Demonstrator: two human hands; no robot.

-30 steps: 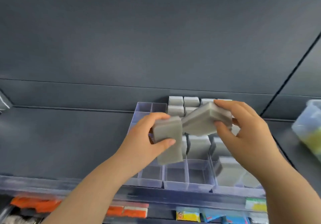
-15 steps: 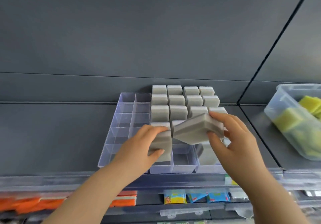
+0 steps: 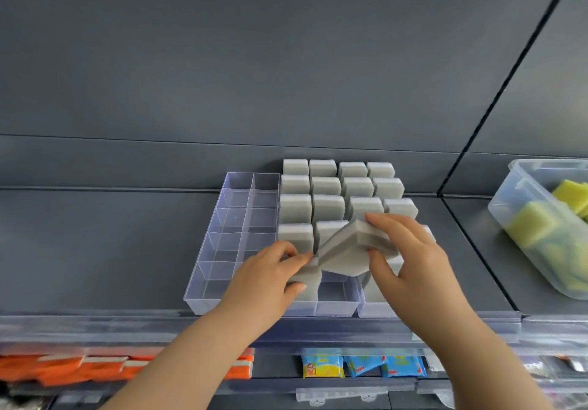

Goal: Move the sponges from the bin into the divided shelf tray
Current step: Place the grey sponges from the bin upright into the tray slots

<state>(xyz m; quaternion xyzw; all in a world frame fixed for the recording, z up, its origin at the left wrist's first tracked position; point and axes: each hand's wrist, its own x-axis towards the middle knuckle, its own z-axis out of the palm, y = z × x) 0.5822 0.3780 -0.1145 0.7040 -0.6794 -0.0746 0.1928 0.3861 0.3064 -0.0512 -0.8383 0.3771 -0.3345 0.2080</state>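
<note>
Front edge of the clear divided plastic tray (image 3: pixel 222 218): a grey rectangular sponge (image 3: pixel 308 292) is pinched between the thumb and curled fingers of the left hand (image 3: pixel 267 279), apparently on end and directly over a front-row cell. Just right of it, a tilted grey sponge block (image 3: pixel 346 250) is clamped by the right hand (image 3: pixel 410 263), with its lower corner directed at the neighbouring vacant cell (image 3: pixel 334 292). Toward the tray's back, seated grey sponges (image 3: pixel 327 183) are ranked in rows. Well right of the tray, a clear plastic bin (image 3: pixel 515 199) of yellow sponges (image 3: pixel 528 222) is shown.
</note>
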